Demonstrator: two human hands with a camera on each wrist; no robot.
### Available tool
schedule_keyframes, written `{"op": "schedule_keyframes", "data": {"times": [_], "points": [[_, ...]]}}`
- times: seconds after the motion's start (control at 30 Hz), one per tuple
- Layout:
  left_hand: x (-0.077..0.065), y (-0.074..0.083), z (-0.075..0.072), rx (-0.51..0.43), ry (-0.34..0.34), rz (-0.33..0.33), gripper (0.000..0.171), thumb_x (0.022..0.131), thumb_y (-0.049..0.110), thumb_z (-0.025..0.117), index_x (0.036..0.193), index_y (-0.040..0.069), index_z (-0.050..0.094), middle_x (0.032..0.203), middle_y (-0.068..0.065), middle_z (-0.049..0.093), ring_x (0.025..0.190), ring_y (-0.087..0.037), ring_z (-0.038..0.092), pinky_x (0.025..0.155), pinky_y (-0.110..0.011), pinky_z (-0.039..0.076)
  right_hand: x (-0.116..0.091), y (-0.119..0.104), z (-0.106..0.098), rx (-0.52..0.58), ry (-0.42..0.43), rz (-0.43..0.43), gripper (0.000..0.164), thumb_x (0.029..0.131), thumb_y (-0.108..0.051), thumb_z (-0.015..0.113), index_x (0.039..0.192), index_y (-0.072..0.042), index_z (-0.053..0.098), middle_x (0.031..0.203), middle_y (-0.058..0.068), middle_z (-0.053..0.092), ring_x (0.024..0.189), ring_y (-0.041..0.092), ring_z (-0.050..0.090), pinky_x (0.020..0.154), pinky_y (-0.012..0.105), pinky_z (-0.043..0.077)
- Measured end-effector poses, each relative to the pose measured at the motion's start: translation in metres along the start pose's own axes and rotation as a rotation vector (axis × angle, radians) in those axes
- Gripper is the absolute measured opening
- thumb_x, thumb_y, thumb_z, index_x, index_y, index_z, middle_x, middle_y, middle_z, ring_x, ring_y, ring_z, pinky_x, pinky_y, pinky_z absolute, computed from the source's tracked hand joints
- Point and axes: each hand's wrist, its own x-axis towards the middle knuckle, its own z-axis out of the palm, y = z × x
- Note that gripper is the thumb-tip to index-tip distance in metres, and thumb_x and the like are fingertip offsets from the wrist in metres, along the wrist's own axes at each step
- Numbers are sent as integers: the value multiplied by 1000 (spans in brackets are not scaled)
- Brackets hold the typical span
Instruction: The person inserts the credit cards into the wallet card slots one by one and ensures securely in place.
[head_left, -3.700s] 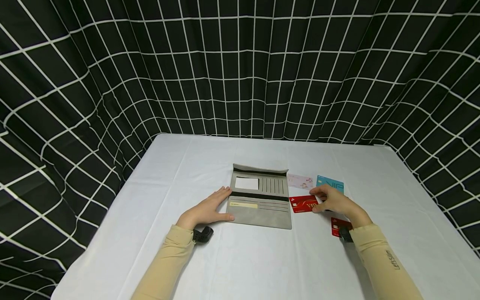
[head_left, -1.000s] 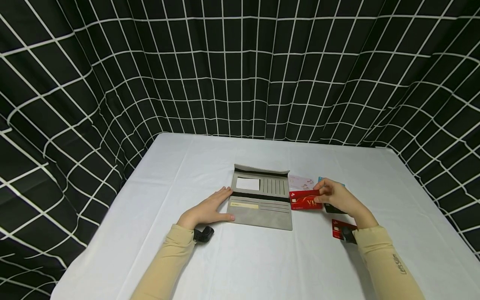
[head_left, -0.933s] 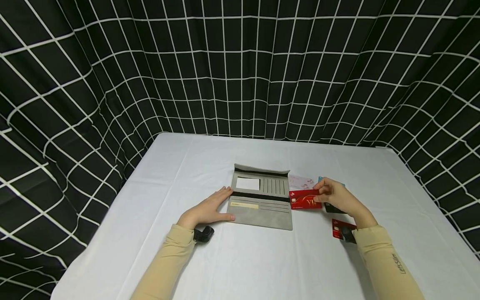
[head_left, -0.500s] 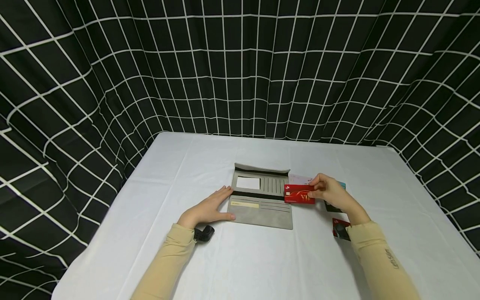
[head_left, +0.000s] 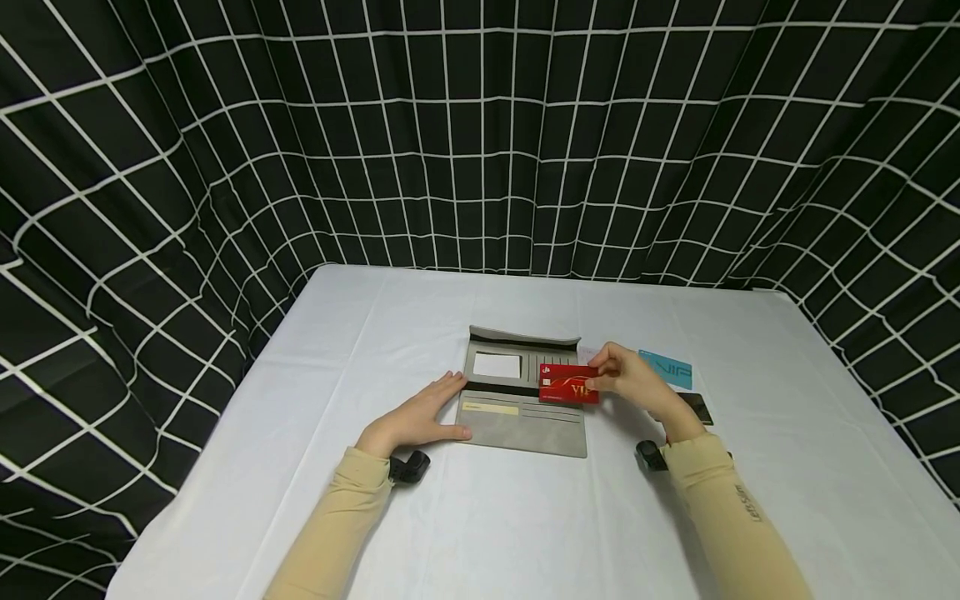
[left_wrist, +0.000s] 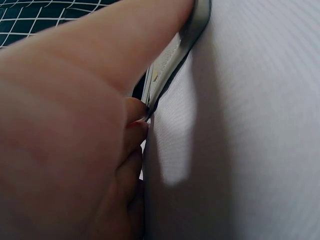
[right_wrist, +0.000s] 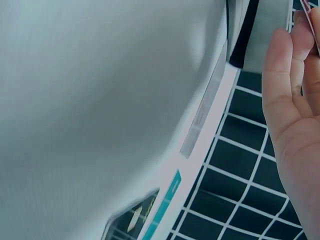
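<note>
A grey wallet (head_left: 517,433) lies unfolded on the white table, its card slots facing up and a white card (head_left: 496,366) in its upper window. My left hand (head_left: 417,419) rests flat at the wallet's left edge, fingers straight, with the thumb on the lower corner. Between thumb and fingers my right hand (head_left: 636,383) pinches the right end of a red VIP card (head_left: 562,383). That card is over the right side of the wallet, covering part of the slots and the dark fold. In the right wrist view only a sliver of the red card (right_wrist: 307,15) shows beside the fingers.
Right of the wallet lie a blue VIP card (head_left: 667,369), a black card (head_left: 697,408) and a pale pink card (right_wrist: 202,110), mostly hidden in the head view. Another red card is almost wholly hidden by the right forearm. A black gridded curtain (head_left: 480,150) surrounds the table.
My right hand has lifted the red VIP card from the table and carried it left over the wallet. The blue card has come into fuller view. My left hand has stayed in place.
</note>
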Motion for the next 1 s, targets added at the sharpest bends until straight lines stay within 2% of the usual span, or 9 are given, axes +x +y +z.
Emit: {"op": "schedule_keyframes", "data": {"times": [0.3, 0.7, 1.0], "points": [[-2, -1, 0, -5, 9, 16, 92, 80, 57, 62, 147, 7, 23, 152, -8, 17, 139, -20, 9, 111, -39, 13, 9, -5, 14, 82, -6, -6, 26, 80, -1, 68, 99, 5, 51, 85, 13, 62, 78, 21, 56, 68, 27, 48], [-4, 2, -2, -6, 13, 29, 90, 81, 52, 64, 146, 5, 25, 151, -11, 18, 138, -23, 10, 111, -40, 12, 17, -18, 38, 167, -50, -8, 25, 82, 0, 66, 99, 5, 49, 85, 14, 59, 76, 20, 56, 68, 29, 51], [-2, 2, -2, -4, 9, 31, 90, 81, 52, 64, 146, 4, 24, 152, -11, 18, 139, -23, 9, 111, -39, 11, 26, -29, 54, 184, -63, 17, 26, 82, -1, 67, 100, 3, 49, 83, 13, 57, 75, 21, 55, 69, 28, 52]]}}
